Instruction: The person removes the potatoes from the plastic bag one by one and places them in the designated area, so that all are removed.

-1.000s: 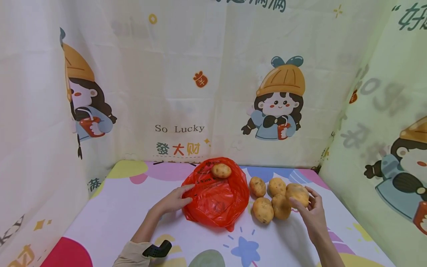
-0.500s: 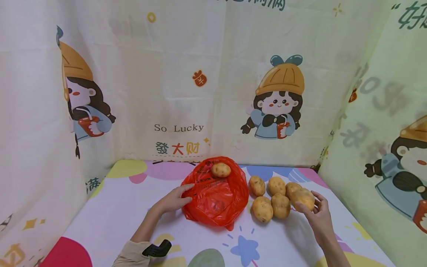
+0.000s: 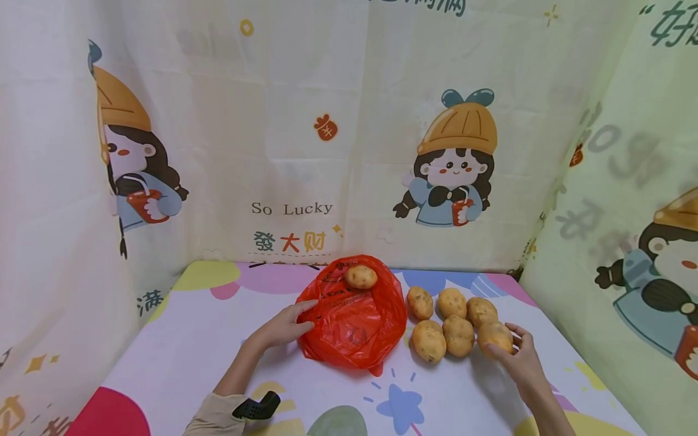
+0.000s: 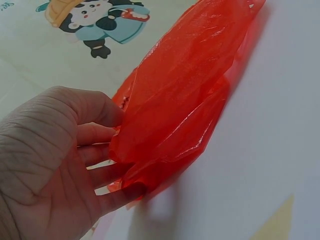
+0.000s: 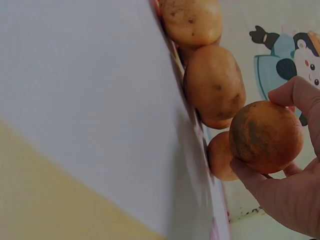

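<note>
A red plastic bag (image 3: 354,336) stands with its mouth wide and rolled out. One potato (image 3: 361,277) lies inside near its back rim. My left hand (image 3: 280,327) holds the bag's left side; in the left wrist view thumb and fingers meet the thin plastic (image 4: 175,100), which partly covers some fingertips. To the right, my right hand (image 3: 523,357) grips a potato (image 3: 495,339) between thumb and fingers. This potato (image 5: 265,136) has a dark greenish patch in the right wrist view. It is at the front right end of the potato group; whether it touches the table I cannot tell.
Several potatoes (image 3: 458,336) sit in two rows right of the bag. The table's cover (image 3: 294,387) is white with coloured shapes. Printed cloth walls (image 3: 349,151) rise behind and at both sides. A black device (image 3: 256,407) is on the left sleeve.
My right hand has moved the potato right and toward me, from over the back row to the front row's end, uncovering a potato behind it. My left hand and the bag stay put.
</note>
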`<state>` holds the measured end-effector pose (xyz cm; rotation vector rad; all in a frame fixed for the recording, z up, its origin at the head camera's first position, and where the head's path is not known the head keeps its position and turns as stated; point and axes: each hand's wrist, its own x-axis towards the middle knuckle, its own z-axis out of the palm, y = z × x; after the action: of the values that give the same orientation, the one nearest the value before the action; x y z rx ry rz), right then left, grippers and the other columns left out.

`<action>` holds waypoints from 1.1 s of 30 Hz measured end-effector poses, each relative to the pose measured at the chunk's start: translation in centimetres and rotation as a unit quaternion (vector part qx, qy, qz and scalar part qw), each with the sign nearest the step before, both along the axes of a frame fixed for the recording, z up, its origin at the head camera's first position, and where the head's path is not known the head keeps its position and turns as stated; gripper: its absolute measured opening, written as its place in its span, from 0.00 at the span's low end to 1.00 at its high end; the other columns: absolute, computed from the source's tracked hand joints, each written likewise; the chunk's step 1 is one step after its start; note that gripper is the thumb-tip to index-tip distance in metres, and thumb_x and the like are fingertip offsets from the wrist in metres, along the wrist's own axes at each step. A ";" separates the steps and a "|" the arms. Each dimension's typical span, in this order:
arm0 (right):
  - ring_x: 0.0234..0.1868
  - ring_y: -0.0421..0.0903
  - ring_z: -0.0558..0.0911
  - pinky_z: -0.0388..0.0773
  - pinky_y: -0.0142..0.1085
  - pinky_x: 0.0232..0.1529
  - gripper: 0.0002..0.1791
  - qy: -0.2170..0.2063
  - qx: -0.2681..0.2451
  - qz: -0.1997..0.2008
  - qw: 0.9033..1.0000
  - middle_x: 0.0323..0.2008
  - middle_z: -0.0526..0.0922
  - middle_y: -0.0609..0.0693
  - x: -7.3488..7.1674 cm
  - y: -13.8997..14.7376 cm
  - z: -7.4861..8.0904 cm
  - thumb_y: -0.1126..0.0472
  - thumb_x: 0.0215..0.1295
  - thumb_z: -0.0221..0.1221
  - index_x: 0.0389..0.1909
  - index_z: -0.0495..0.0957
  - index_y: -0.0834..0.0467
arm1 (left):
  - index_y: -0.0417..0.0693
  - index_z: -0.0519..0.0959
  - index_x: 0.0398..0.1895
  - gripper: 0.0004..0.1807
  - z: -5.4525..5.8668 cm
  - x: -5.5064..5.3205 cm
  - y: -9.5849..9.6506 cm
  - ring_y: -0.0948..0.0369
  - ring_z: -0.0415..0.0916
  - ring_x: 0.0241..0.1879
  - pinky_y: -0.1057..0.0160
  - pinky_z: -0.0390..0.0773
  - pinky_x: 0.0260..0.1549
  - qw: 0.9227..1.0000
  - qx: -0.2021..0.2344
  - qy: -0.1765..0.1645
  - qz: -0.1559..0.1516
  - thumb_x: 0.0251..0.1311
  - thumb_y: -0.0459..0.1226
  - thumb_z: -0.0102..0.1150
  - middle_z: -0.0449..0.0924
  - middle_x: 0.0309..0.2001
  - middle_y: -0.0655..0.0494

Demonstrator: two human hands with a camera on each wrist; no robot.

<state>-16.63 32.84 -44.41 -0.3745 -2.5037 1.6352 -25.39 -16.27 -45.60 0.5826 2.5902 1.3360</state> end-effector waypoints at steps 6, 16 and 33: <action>0.55 0.46 0.68 0.72 0.21 0.43 0.51 -0.013 0.013 0.013 1.000 0.72 0.52 0.74 -0.4 0.6 -0.5 0.60 0.66 0.64 0.78 0.39 0.67 | 0.39 0.67 0.75 0.31 0.2 0.1 0.1 0.40 0.61 0.73 0.37 0.70 0.66 1.000 -0.003 -0.003 0.000 0.69 0.33 0.58 0.66 0.73 0.40; 0.48 0.32 0.68 0.71 0.21 0.44 0.51 -0.014 0.007 0.037 0.999 0.72 0.53 0.74 -0.6 1.2 -1.4 0.63 0.66 0.64 0.78 0.40 0.67 | 0.39 0.67 0.74 0.31 0.1 0.2 0.1 0.40 0.61 0.73 0.37 0.69 0.66 1.000 -0.003 -0.006 0.002 0.69 0.32 0.59 0.67 0.73 0.41; 0.44 0.21 0.66 0.67 0.17 0.45 0.48 -0.020 0.031 0.034 0.999 0.73 0.57 0.70 -0.5 1.3 -1.4 0.59 0.69 0.63 0.78 0.44 0.68 | 0.38 0.66 0.75 0.31 -0.3 -0.2 0.2 0.40 0.61 0.73 0.36 0.69 0.66 1.000 0.001 -0.007 -0.003 0.70 0.33 0.58 0.66 0.74 0.40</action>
<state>-17.17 34.16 -45.77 -0.3213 -2.6167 1.5849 -25.57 -16.05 -45.87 0.5798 2.5753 1.3348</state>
